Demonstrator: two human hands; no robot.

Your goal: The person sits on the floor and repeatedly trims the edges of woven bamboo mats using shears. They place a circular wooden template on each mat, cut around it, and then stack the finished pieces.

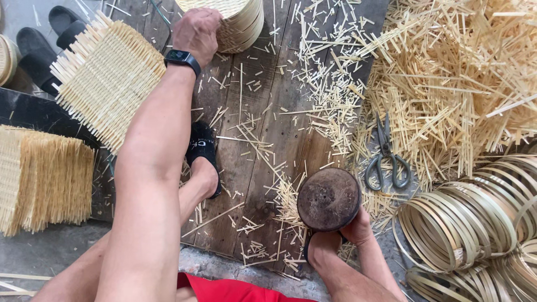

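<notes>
The left hand reaches far, fingers curled onto stacked woven baskets, while the right hand grips a round wooden block upright to steady it.

Left arm stretched far forward, left hand knuckles-up and curled; right hand low, cupped, close to the body.

Scissors among bamboo offcuts; bamboo hoops at right; woven mats at left; black slippers beyond.
</notes>
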